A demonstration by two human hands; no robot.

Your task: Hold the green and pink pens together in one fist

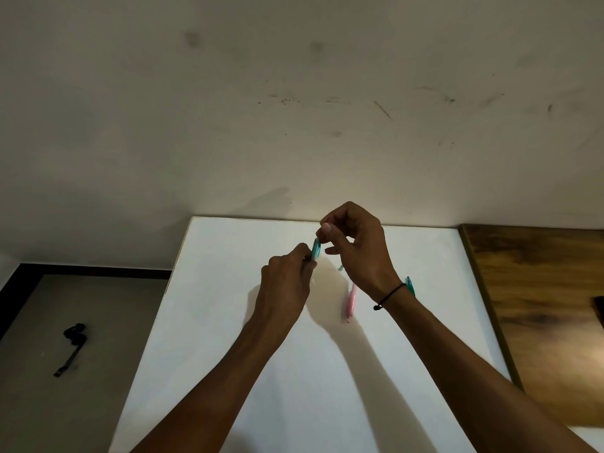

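A small teal pen (315, 249) is up in the air above the far middle of the white table (228, 322), held between two hands. The left hand (287, 282) comes at it from 7 o'clock, and its fingers curl round the low end of the pen. The right hand (356, 246) sits at 2 o'clock from the pen, and its thumb and first finger pinch the top end. I think both hands hold it like this so each one can pull or twist its own end. The pen is tipped nearly upright. A thin black band (389, 295) goes round the right wrist. At 5 o'clock from the held pen, a pink pen (351, 302) lies flat on the table, well apart from the hands. Another teal pen (410, 285) peeks out from behind the right wrist, so most of it is hidden. A tiny teal bit (340, 268) lies near the pink pen. At 3 o'clock is a brown wooden board (539, 305). Far off at 8 o'clock, a black strap (72, 346) lies on the grey floor (49, 403). I cannot read any words or labels on anything.
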